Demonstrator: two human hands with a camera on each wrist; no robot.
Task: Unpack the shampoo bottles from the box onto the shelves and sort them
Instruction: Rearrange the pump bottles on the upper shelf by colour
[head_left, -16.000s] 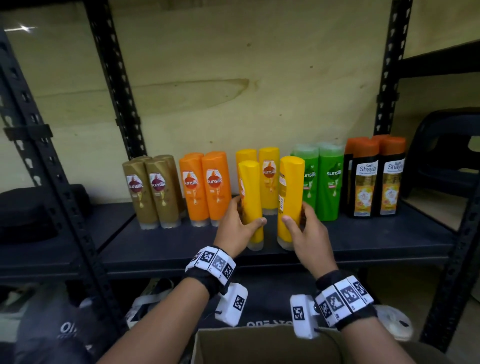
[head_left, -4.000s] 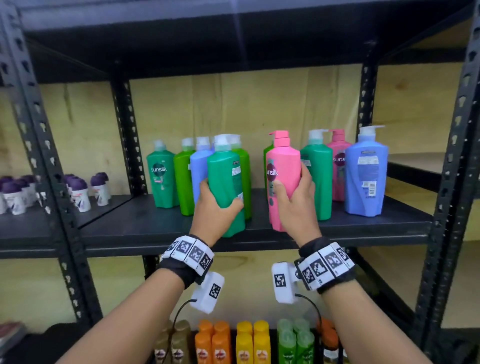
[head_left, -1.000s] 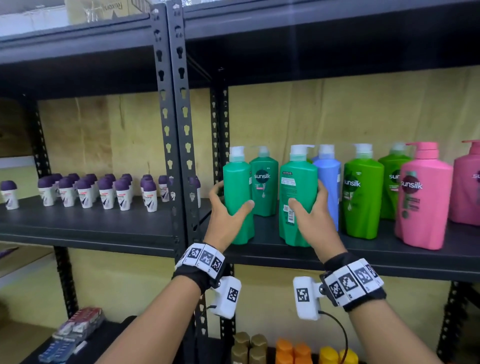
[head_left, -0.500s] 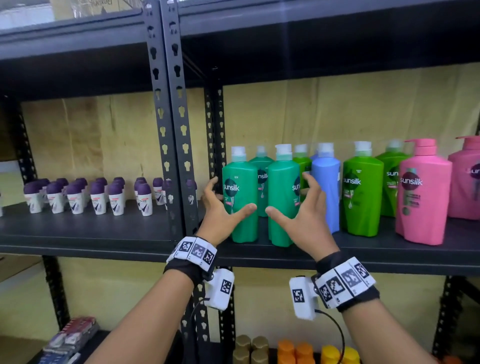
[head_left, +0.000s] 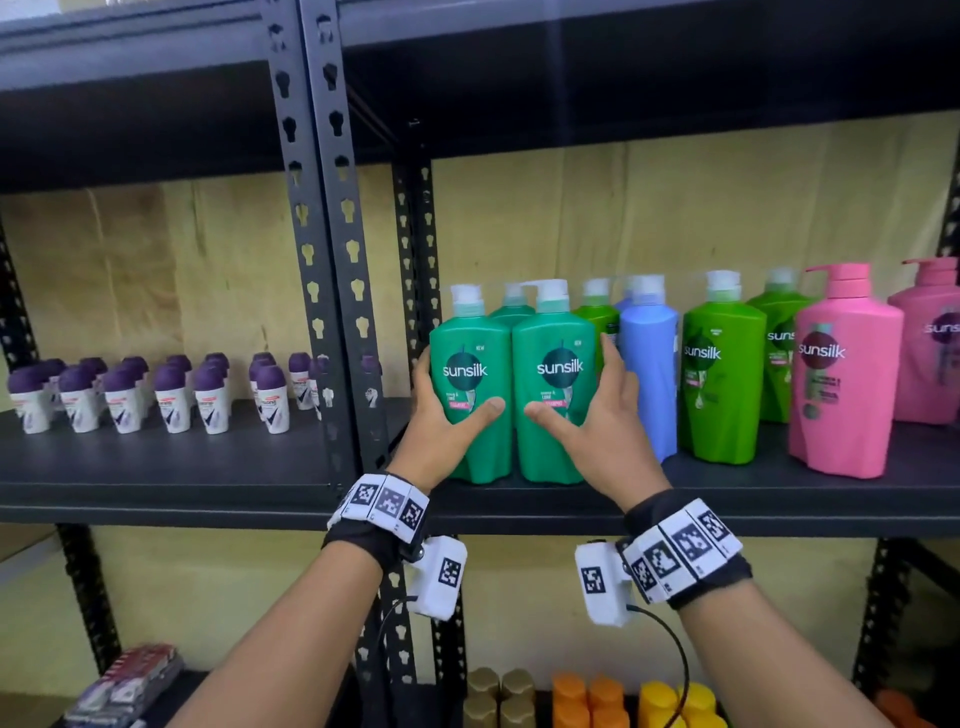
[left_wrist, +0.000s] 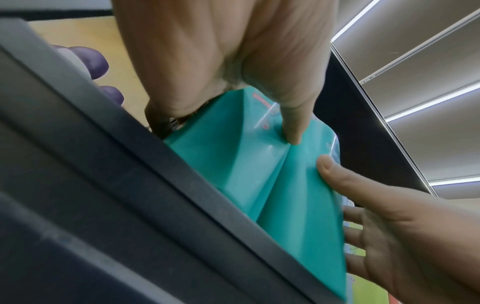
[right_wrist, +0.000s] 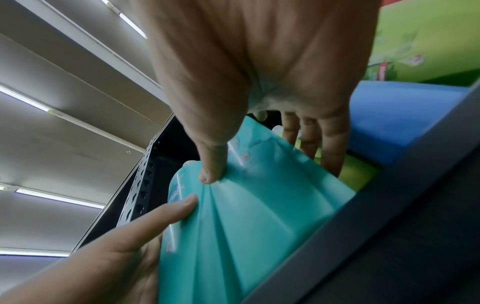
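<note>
- Since half a second ago you've turned both dark-green pump bottles so their labels face out, and pulled them together at the shelf's front edge.
- Your left hand (head_left: 441, 421) wraps the left dark-green bottle (head_left: 470, 384), thumb across its front and fingers round its outer side.
- Your right hand (head_left: 597, 421) cups the right dark-green bottle (head_left: 553, 384), with its thumb on the front and its straight fingers (right_wrist: 332, 144) reaching between that bottle and the blue bottle (head_left: 649, 364).
- Both bottles stand upright, touching, near the left end of the shelf (head_left: 779, 499) beside the upright post (head_left: 332, 291).
- Sorting looks well on: light-green bottles (head_left: 722, 364) and pink bottles (head_left: 841, 369) run rightward by colour.
- One light-green bottle (head_left: 597, 317) seems to sit behind the dark greens, though it's partly hidden.
- No box is in view, so what's left to unpack can't be judged.
</note>
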